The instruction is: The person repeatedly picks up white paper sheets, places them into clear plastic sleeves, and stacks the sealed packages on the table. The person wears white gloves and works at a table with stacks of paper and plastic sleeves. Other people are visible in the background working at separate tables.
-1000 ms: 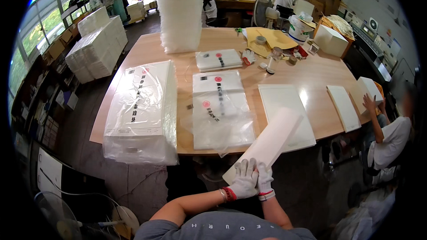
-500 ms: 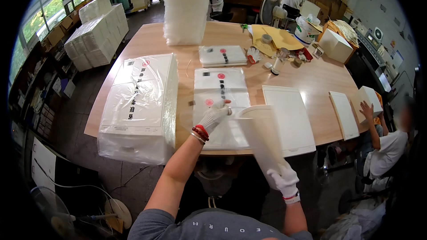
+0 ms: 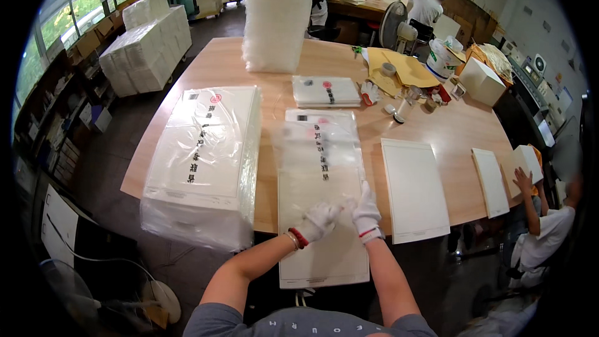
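In front of me lies a stack of white paper, its near end jutting past the table edge. The far part sits inside a clear plastic bag printed with dark characters and a red round mark. My left hand, in a white glove, is over the stack with fingers drawn together; blur hides what they pinch. Along the stack's right edge, my gloved right hand grips it, with fingers pointing up the side and thumb over the top. Another white paper stack lies just right of it.
A large plastic-wrapped paper pile stands at left. Behind are folded plastic bags, a tall white plastic-wrapped column, a spare glove and yellow paper. At right, a person's hands touch a white block near a narrow paper stack.
The curved paper stack my right hand held up at the right now lies flat, partly inside the bag. Both hands have come together over it, the left moving nearer. The view has shifted slightly.
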`<state>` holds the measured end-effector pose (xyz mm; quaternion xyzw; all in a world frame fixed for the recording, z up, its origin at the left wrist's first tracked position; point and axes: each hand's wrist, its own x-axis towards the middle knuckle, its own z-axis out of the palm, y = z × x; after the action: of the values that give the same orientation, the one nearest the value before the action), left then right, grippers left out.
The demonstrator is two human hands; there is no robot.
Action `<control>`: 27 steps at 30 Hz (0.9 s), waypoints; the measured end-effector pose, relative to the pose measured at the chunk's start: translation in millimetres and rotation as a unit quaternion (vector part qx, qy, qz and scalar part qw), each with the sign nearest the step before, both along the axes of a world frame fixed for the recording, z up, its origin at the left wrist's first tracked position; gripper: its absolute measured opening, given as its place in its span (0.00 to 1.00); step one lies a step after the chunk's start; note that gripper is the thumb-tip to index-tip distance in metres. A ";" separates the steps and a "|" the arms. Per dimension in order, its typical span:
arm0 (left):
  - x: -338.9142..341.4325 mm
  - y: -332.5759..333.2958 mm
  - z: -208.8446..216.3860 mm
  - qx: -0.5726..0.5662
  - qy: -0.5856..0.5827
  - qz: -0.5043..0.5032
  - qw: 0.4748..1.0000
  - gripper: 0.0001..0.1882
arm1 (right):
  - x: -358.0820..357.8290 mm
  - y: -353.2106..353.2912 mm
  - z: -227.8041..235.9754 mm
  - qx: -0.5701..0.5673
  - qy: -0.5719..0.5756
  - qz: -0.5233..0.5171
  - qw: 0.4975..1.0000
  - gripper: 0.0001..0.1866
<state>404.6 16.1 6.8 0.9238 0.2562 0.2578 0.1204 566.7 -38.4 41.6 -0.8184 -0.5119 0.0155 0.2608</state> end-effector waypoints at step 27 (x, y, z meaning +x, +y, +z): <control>-192.9 -200.2 37.8 -0.343 -0.054 0.050 0.936 0.09 | -68.1 -284.2 11.6 -0.299 0.306 0.138 0.893 0.37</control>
<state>211.7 -184.2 44.6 0.7970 0.3684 0.2097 0.4303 498.5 -322.6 53.2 -0.7332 -0.4859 0.4537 0.1428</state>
